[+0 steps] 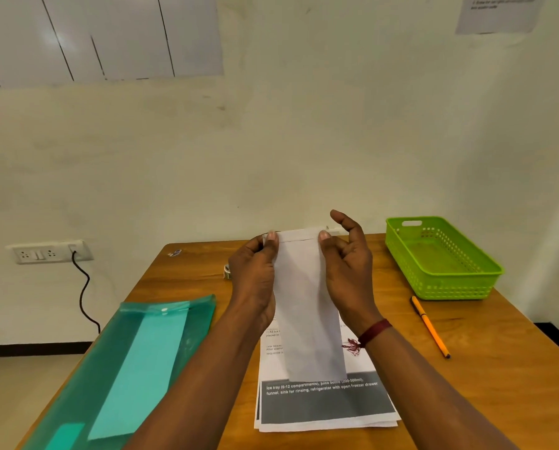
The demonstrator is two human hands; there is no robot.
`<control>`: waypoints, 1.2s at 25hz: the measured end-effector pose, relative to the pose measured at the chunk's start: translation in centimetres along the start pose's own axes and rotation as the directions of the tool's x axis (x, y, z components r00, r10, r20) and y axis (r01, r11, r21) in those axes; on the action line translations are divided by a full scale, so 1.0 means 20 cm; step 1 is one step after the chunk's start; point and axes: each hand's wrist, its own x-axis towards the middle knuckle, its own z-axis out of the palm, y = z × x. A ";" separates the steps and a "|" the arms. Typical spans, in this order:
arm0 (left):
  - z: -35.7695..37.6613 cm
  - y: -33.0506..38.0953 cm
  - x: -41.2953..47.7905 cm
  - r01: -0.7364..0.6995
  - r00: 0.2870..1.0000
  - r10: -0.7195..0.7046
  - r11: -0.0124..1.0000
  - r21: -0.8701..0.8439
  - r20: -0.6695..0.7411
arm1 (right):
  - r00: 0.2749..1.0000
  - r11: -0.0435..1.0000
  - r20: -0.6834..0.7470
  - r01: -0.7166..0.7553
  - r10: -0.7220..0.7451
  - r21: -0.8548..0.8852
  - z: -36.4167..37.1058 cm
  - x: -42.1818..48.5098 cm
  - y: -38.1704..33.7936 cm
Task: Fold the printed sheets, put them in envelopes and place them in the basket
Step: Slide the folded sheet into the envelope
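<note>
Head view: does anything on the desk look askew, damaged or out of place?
Only mildly: the printed sheets are fanned, their lower edges out of line. Nothing looks torn or spilled. The left hand and right hand pinch an intact envelope.

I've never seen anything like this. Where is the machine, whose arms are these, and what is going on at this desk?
There is no machine here. The single picture comes from a wide-angle camera worn on a person's head, looking forward and down, so the two bare arms belong to the wearer. The left hand and the right hand hold what looks like a long white envelope between them, each thumb pinching its top edge by the folded flap. Under it, on the wooden table, lies a stack of printed sheets. To the right sit an orange pen and a green basket, which has nothing in it yet. To the left lies a see-through green folder with pale, long shapes inside.
</note>
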 end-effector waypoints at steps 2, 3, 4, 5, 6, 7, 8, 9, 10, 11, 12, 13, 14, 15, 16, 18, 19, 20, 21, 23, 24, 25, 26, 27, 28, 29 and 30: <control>-0.03 0.01 0.02 0.029 0.999 -0.031 0.995 -0.092 -0.021 | 0.998 0.999 0.052 -0.039 0.039 -0.005 -0.02 -0.02 0.01; -0.04 0.01 0.03 0.041 0.998 -0.045 0.990 -0.134 -0.031 | 0.995 0.998 0.080 -0.064 0.066 -0.027 -0.04 -0.03 0.03; -0.05 0.01 0.03 0.053 0.997 -0.061 0.983 -0.177 -0.043 | 0.989 0.994 0.113 -0.095 0.100 -0.050 -0.05 -0.05 0.05; -0.06 0.01 0.04 0.065 0.995 -0.079 0.972 -0.226 -0.055 | 0.978 0.989 0.154 -0.129 0.139 -0.073 -0.07 -0.07 0.07; -0.07 0.01 0.04 0.075 0.993 -0.096 0.957 -0.279 -0.063 | 0.964 0.981 0.198 -0.157 0.177 -0.112 -0.08 -0.10 0.10; -0.09 0.00 0.05 0.082 0.992 -0.109 0.938 -0.336 -0.061 | 0.950 0.970 0.234 -0.170 0.209 -0.174 -0.10 -0.12 0.13; -0.11 -0.01 0.05 0.088 0.992 -0.118 0.916 -0.392 -0.052 | 0.938 0.955 0.259 -0.168 0.232 -0.246 -0.12 -0.15 0.16; -0.14 -0.02 0.06 0.096 0.992 -0.124 0.892 -0.442 -0.037 | 0.930 0.938 0.275 -0.157 0.246 -0.307 -0.15 -0.17 0.18; -0.17 -0.03 0.07 0.106 0.992 -0.128 0.871 -0.479 -0.013 | 0.926 0.926 0.283 -0.142 0.249 -0.351 -0.17 -0.18 0.20; -0.20 -0.04 0.08 0.120 0.991 -0.129 0.858 -0.500 0.017 | 0.926 0.916 0.287 -0.125 0.246 -0.380 -0.20 -0.19 0.21; -0.23 -0.05 0.08 0.136 0.991 -0.127 0.855 -0.501 0.053 | 0.928 0.912 0.290 -0.106 0.234 -0.397 -0.22 -0.20 0.22; -0.26 -0.07 0.08 0.150 0.988 -0.121 0.867 -0.475 0.091 | 0.932 0.907 0.292 -0.082 0.217 -0.414 -0.25 -0.19 0.23; -0.29 -0.08 0.09 0.162 0.985 -0.119 0.892 -0.422 0.128 | 0.936 0.896 0.293 -0.046 0.193 -0.442 -0.28 -0.19 0.23; -0.33 -0.10 0.09 0.173 0.979 -0.123 0.920 -0.351 0.159 | 0.943 0.873 0.292 0.006 0.157 -0.488 -0.31 -0.18 0.23; -0.36 -0.11 0.09 0.180 0.974 -0.132 0.943 -0.278 0.182 | 0.951 0.836 0.290 0.072 0.106 -0.543 -0.33 -0.17 0.24; -0.42 -0.14 0.09 0.190 0.966 -0.159 0.972 -0.142 0.203 | 0.958 0.745 0.285 0.210 -0.028 -0.633 -0.37 -0.16 0.25; -0.45 -0.16 0.10 0.201 0.962 -0.183 0.977 -0.075 0.201 | 0.953 0.707 0.286 0.270 -0.099 -0.654 -0.38 -0.16 0.26; -0.47 -0.17 0.10 0.216 0.958 -0.211 0.976 -0.005 0.195 | 0.943 0.674 0.292 0.320 -0.159 -0.665 -0.39 -0.17 0.28; -0.48 -0.19 0.10 0.234 0.953 -0.242 0.970 0.067 0.182 | 0.932 0.645 0.301 0.357 -0.201 -0.676 -0.40 -0.18 0.30; -0.52 -0.22 0.11 0.301 0.932 -0.328 0.937 0.175 0.154 | 0.914 0.586 0.322 0.405 -0.247 -0.702 -0.41 -0.22 0.34; -0.54 -0.23 0.11 0.350 0.913 -0.380 0.916 0.194 0.148 | 0.906 0.557 0.336 0.424 -0.259 -0.714 -0.41 -0.24 0.36; -0.55 -0.24 0.10 0.403 0.890 -0.432 0.895 0.191 0.144 | 0.898 0.531 0.351 0.440 -0.264 -0.724 -0.41 -0.26 0.39; -0.56 -0.26 0.10 0.450 0.870 -0.475 0.875 0.176 0.136 | 0.891 0.509 0.368 0.454 -0.266 -0.731 -0.41 -0.29 0.41; -0.58 -0.29 0.10 0.485 0.855 -0.504 0.861 0.157 0.122 | 0.886 0.494 0.385 0.465 -0.260 -0.735 -0.41 -0.31 0.44; -0.60 -0.32 0.10 0.508 0.847 -0.522 0.851 0.136 0.105 | 0.882 0.485 0.401 0.470 -0.245 -0.737 -0.42 -0.33 0.47; -0.62 -0.35 0.11 0.522 0.843 -0.531 0.846 0.109 0.089 | 0.880 0.477 0.418 0.474 -0.226 -0.740 -0.42 -0.35 0.50; -0.63 -0.38 0.12 0.533 0.840 -0.538 0.843 0.076 0.075 | 0.877 0.467 0.434 0.478 -0.206 -0.744 -0.43 -0.37 0.53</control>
